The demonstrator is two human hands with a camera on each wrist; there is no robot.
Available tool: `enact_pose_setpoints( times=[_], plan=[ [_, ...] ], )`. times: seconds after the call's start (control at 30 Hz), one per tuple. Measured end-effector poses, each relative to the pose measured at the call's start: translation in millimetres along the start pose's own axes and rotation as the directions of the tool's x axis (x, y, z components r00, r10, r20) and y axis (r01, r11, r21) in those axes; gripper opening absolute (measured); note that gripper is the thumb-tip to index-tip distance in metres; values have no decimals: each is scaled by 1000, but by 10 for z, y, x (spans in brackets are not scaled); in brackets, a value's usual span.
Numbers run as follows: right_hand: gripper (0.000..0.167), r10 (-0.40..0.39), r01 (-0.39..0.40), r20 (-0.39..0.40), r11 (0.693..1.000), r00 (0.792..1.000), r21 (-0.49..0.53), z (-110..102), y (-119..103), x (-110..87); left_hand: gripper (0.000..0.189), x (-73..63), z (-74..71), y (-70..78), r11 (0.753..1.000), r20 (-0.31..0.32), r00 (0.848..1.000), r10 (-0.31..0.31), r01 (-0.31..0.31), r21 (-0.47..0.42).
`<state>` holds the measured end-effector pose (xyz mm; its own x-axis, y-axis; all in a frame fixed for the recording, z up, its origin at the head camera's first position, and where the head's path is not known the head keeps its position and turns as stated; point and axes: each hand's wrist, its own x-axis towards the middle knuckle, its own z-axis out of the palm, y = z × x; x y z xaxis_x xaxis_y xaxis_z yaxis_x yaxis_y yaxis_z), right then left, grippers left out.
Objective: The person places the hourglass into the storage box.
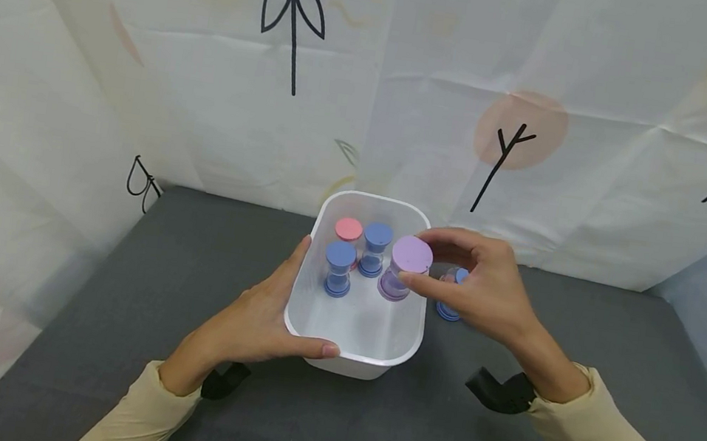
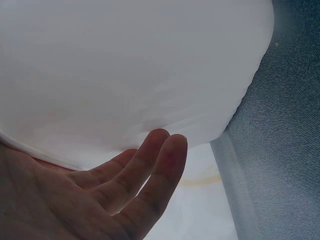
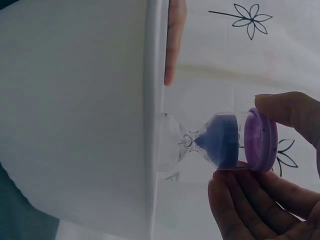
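My right hand (image 1: 482, 286) pinches a purple-capped sand timer (image 1: 412, 254) by its upper cap, at the right side of the white plastic bin (image 1: 352, 336). In the right wrist view, the timer's clear glass (image 3: 220, 142) shows dark sand in the upper bulb, and its lower end is hidden behind the bin's rim. With fingers extended along the bin's left wall and thumb at the near rim, my left hand (image 1: 253, 323) steadies the bin. Inside stand two blue sand timers (image 1: 340, 256) and a pink one (image 1: 348, 229).
Outside the bin, on the dark grey table (image 1: 224, 233), another blue-capped sand timer (image 1: 448, 313) is partly hidden by my right hand. A white patterned cloth (image 1: 405, 130) hangs behind the table. Black straps (image 1: 501, 393) circle both wrists.
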<state>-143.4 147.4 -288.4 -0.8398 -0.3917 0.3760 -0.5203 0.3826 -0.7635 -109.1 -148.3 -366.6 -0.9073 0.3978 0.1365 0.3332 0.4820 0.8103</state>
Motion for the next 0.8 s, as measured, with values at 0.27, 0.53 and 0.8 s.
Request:
enact_pose_setpoints(
  times=[0.27,0.53,0.8],
  plan=[
    [44,99,-96,82,995,992,-34,135,109,136,135,9,3,9,1000,11,1000,0,1,-24],
    [43,118,-107,134,990,984,-89,240,249,249,136,6,7,16,1000,12,1000,-1,1,-7],
    [41,166,-104,199,952,966,-287,316,232,345,136,-7,5,17,1000,12,1000,-27,28,-8]
  ],
)
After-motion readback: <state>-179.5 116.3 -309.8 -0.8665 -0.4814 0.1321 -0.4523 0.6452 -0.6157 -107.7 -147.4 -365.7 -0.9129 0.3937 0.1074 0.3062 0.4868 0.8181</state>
